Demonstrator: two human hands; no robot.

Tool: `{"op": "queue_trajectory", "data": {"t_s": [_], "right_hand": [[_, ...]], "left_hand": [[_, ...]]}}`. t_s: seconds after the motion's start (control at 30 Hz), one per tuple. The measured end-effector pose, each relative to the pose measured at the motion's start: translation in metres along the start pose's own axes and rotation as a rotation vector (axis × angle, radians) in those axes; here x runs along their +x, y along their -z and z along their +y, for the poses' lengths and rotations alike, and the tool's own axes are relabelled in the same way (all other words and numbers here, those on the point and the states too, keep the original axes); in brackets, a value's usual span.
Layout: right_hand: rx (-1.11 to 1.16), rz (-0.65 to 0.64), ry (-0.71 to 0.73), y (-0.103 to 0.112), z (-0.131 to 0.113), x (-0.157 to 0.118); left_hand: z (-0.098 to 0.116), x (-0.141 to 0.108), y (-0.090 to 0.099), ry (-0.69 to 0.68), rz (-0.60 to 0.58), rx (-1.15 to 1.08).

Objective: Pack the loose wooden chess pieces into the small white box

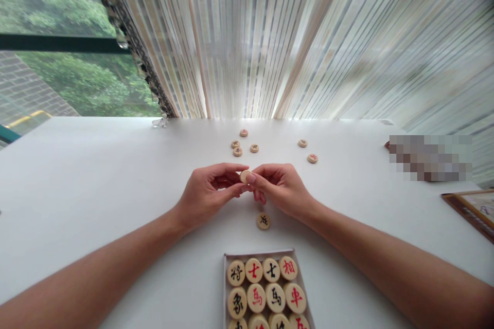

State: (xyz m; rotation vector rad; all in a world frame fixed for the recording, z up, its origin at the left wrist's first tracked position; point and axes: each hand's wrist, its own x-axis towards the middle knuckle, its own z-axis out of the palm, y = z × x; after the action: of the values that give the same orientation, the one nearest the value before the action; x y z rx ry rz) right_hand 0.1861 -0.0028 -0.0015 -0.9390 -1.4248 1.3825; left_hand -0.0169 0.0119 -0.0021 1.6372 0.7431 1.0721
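Note:
A round wooden xiangqi piece (244, 177) is held up between my two hands over the white table, its visible face pale and without a readable character. My right hand (283, 187) pinches it, thumb pressed across its face. From the other side my left hand (204, 190) closes on it, index finger along the top and thumb below. Just under my hands, a single piece with a black character (263, 221) lies face up on the table. Closer to me stands an open box (227, 262) with rows of pieces marked in red and black, cut off by the lower frame edge.
Beyond my hands lie several loose pieces, among them a red-marked one (244, 133) and, farther right, another red-marked one (312, 158). A brown-framed item (469, 211) sits at the right edge. Striped curtains (239, 36) hang behind the white table (116, 180).

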Motion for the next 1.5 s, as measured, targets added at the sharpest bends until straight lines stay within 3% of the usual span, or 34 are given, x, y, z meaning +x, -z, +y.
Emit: {"op": "queue_trajectory", "data": {"t_s": [0.23, 0.43, 1.03, 1.27, 1.5], "right_hand": [[0.020, -0.017, -0.027, 0.001, 0.007, 0.000], [-0.108, 0.014, -0.019, 0.001, 0.001, -0.001], [0.073, -0.093, -0.031, 0.002, -0.004, 0.001], [0.058, -0.097, -0.040, 0.002, 0.005, 0.002], [-0.027, -0.051, -0.025, 0.003, 0.004, 0.001]], "left_hand": [[0.001, -0.003, -0.001, -0.046, -0.037, 0.057], [0.005, -0.003, -0.002, -0.106, -0.083, 0.147], [0.000, 0.001, -0.001, 0.032, -0.026, -0.134], [-0.001, -0.002, -0.001, 0.033, -0.053, -0.061], [0.002, -0.003, -0.003, -0.055, -0.065, 0.059]]}}
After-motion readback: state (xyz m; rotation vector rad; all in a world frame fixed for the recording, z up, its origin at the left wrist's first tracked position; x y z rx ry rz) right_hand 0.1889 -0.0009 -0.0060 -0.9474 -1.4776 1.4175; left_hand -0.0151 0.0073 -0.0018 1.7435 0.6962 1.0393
